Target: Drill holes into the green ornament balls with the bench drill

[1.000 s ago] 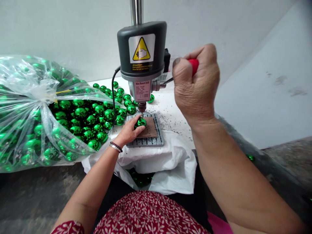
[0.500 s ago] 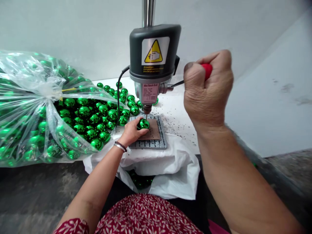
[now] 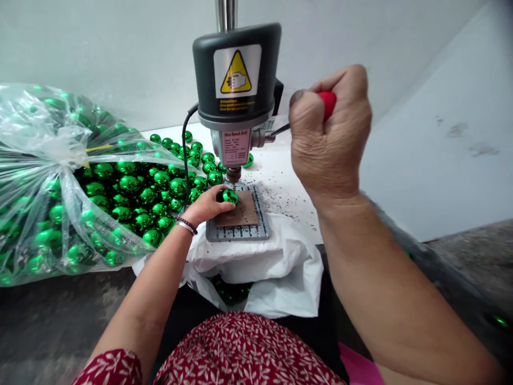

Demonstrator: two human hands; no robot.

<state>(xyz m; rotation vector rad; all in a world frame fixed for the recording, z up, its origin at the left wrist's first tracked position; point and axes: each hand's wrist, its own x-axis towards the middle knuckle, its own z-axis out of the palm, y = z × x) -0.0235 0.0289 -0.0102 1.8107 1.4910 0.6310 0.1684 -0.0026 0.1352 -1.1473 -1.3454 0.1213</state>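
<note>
My left hand (image 3: pixel 206 204) is closed around a shiny green ball (image 3: pixel 230 197), holding it on a brown board (image 3: pixel 244 213) over the grey slotted base (image 3: pixel 262 227) of a bench drill (image 3: pixel 236 77). The drill bit comes down to the top of the ball; whether it has gone in, I cannot tell. Up at the right, my right hand (image 3: pixel 332 133) grips the red-knobbed feed lever (image 3: pixel 328 105) on the drill's side. Dark shavings are scattered over the base and the table beside it.
A clear plastic bag (image 3: pixel 74 155) full of green balls lies at the left, with several loose balls (image 3: pixel 208 167) behind the base. A black cable (image 3: pixel 186 144) hangs beside the drill. White cloth or sheeting (image 3: pixel 284 267) drapes over the table's front edge, with green balls below.
The whole view has shifted, so the drill and both hands appear further left and slightly higher. My hands keep the same grips on the ball and the lever.
</note>
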